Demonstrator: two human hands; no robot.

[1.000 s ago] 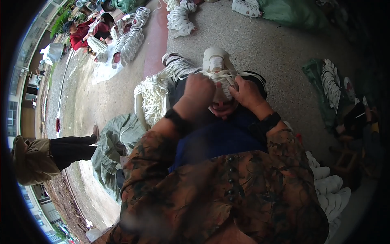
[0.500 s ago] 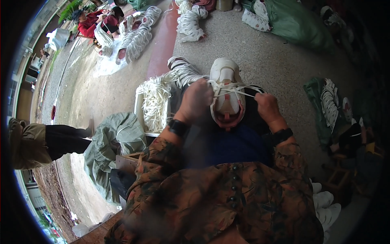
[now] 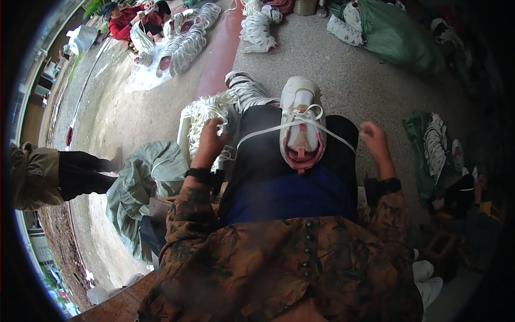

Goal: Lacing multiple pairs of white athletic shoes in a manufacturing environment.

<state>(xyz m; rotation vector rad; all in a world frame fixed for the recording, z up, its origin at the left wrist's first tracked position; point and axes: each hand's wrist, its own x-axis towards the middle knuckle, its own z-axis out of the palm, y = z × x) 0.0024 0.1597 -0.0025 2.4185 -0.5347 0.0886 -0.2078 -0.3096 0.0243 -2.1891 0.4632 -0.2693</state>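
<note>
A cream and white sneaker (image 3: 303, 137) with a pink heel collar lies across my lap, its toe pointing away from me. A white shoelace (image 3: 265, 130) is crossed and looped over its tongue; one loose end trails left over my thigh, the other right over my knee. My left hand (image 3: 211, 144) is raised left of the shoe, in front of the box of laces, fingers loosely parted and holding nothing visible. To the right of my knee hovers my right hand (image 3: 375, 140), fingers bent but apart, clear of the lace.
A white box (image 3: 184, 131) heaped with white laces (image 3: 206, 115) stands at my left beside a grey-green sack (image 3: 145, 174). Stacked shoes (image 3: 249, 91) lie beyond my knees. A green sack (image 3: 397, 40) is far right. A person in red (image 3: 123, 24) sits far left; another stands at left.
Both hands have let go of the lace and moved apart, left hand leftward, right hand rightward. The lace ends now drape over my legs, with a small loop standing on the shoe.
</note>
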